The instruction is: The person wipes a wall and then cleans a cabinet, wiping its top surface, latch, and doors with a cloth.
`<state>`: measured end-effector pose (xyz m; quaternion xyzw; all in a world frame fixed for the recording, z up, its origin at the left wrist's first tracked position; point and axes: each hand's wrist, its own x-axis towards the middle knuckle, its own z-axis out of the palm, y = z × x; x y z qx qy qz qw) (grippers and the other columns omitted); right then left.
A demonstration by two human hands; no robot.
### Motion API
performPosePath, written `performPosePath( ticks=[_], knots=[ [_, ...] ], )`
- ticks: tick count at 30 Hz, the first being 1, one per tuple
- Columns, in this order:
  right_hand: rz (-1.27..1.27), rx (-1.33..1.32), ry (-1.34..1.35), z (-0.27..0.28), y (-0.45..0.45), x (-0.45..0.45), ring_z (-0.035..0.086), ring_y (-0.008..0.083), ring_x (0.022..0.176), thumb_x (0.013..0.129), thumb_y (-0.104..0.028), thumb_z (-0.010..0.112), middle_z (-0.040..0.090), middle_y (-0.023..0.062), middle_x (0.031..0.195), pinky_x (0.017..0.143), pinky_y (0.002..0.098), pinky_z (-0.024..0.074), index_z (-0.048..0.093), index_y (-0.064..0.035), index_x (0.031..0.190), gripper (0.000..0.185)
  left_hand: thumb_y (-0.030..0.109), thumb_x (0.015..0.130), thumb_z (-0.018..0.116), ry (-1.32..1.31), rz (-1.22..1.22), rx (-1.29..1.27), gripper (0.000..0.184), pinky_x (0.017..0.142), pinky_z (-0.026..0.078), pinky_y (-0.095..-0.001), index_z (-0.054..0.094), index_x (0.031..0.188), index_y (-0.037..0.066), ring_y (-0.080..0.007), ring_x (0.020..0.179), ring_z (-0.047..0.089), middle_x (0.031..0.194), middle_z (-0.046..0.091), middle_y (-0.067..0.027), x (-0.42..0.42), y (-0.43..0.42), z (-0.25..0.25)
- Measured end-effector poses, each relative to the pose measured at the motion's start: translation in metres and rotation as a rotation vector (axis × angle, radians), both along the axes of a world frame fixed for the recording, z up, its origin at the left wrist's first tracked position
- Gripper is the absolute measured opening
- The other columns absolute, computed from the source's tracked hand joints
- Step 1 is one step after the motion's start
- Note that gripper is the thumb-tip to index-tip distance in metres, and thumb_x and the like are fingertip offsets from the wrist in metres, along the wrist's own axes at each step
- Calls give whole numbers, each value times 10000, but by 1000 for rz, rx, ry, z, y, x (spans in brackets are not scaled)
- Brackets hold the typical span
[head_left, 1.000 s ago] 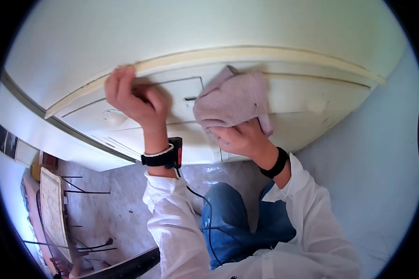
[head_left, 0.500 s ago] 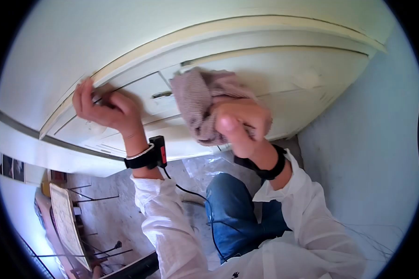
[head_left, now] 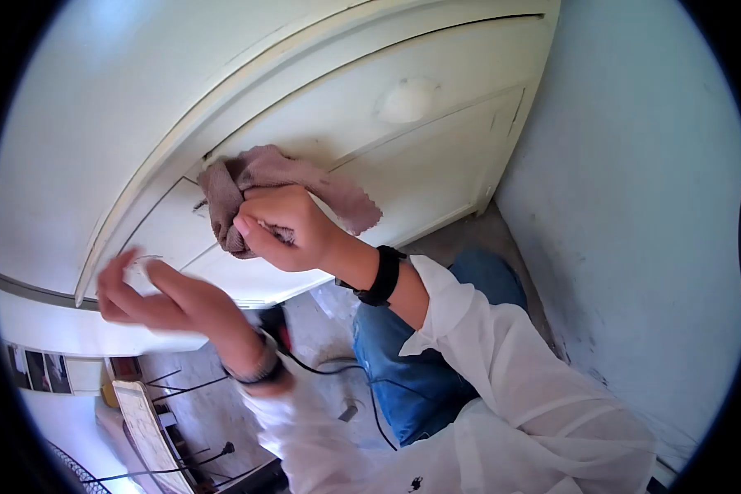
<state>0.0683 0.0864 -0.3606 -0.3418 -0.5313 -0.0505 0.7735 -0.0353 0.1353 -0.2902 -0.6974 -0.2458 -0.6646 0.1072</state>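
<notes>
A mauve ribbed cloth [head_left: 292,171] is bunched in my right hand [head_left: 286,226], whose fingers are wrapped round it. The cloth lies against the front of a cream cabinet [head_left: 436,156], near the narrow gap beside a drawer; one scalloped end hangs out to the right. My left hand [head_left: 169,298] is in front of the cabinet's lower left part, slightly blurred, its fingers curved and apart with nothing between them. Part of the cabinet front is hidden behind both hands and the cloth.
A round white knob [head_left: 410,100] sticks out of the cabinet's upper drawer. A pale blue wall [head_left: 626,181] rises on the right. A black cable [head_left: 325,370] runs from my left wrist past my knee. A folding table [head_left: 144,424] and a plug lie at lower left.
My view has turned, so the cabinet appears more tilted. My left hand has come away from the cabinet's top edge. My right hand, still holding the cloth, appears further left, its loose end now spread rightward.
</notes>
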Motion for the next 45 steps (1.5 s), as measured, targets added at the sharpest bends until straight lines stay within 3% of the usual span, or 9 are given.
performPosePath(
  ticks=[3, 7, 17, 20, 27, 29, 35, 38, 45],
  knots=[
    [-28, 66, -56, -3, 6, 5, 355, 199, 467, 788, -3, 513, 384, 76, 523, 449, 304, 288, 460, 6, 616, 179, 120, 842, 429, 137, -411, -258, 160, 768, 343, -322, 480, 883, -26, -210, 901, 421, 954, 434, -123, 7, -117, -2],
    [-7, 50, -57, 2, 2, 3, 347, 187, 478, 789, 3, 511, 386, 78, 525, 453, 298, 295, 450, 15, 608, 192, 23, 699, 514, 581, -1907, -284, 88, 524, 379, -325, 469, 630, 53, -239, 543, 491, 749, 541, -126, 18, -182, 16],
    [4, 17, 23, 3, -1, 1, 375, 195, 493, 793, -28, 546, 451, 90, 529, 471, 312, 309, 471, -1, 593, 216, -9, 728, 534, 205, -2146, -273, 137, 433, 281, -272, 462, 634, 61, -161, 473, 383, 637, 430, -38, 3, -177, 2],
    [-18, 9, 3, 1, -2, 4, 371, 197, 501, 795, -30, 545, 439, 90, 524, 475, 310, 303, 467, 0, 598, 214, 43, 767, 498, 517, -2382, -356, 103, 473, 360, -315, 470, 668, 42, -246, 539, 489, 703, 516, -130, -2, -140, 2],
    [37, -11, -36, 0, -3, 7, 363, 190, 495, 780, -47, 560, 409, 70, 515, 479, 305, 301, 471, -18, 602, 201, 62, 788, 532, 68, -2409, -312, 106, 417, 269, -269, 537, 682, 65, -129, 457, 386, 628, 458, -31, 6, -126, -14],
    [18, -7, -126, 0, -5, 11, 376, 193, 504, 770, -50, 572, 424, 61, 525, 487, 314, 315, 498, -24, 618, 171, 83, 780, 513, 313, -2146, -558, 85, 526, 343, -306, 510, 843, 28, -201, 543, 424, 669, 457, -76, -4, -120, -26],
    [-99, -83, -425, 10, -21, 34, 489, 171, 557, 700, -39, 675, 523, 72, 631, 510, 265, 386, 560, -10, 689, 119, 126, 855, 472, -563, -1194, -1222, 180, 543, 289, -239, 392, 1003, 61, -93, 561, 324, 659, 393, -18, 8, -77, -150],
    [-152, -96, -269, -7, -25, 54, 573, 184, 699, 687, -198, 722, 596, 57, 702, 628, 216, 450, 634, -84, 765, 164, 94, 863, 462, -350, -773, -1350, 174, 602, 384, -238, 389, 1013, 44, -107, 669, 443, 762, 475, -43, 17, -30, -219],
    [-242, 47, 296, -35, -103, 66, 590, 108, 826, 795, -46, 615, 634, 76, 892, 720, 219, 465, 628, 0, 909, 123, 41, 839, 419, -248, -676, -1497, 65, 636, 434, -249, 468, 872, 15, -131, 687, 524, 847, 543, -77, 31, -9, -302]
  ],
)
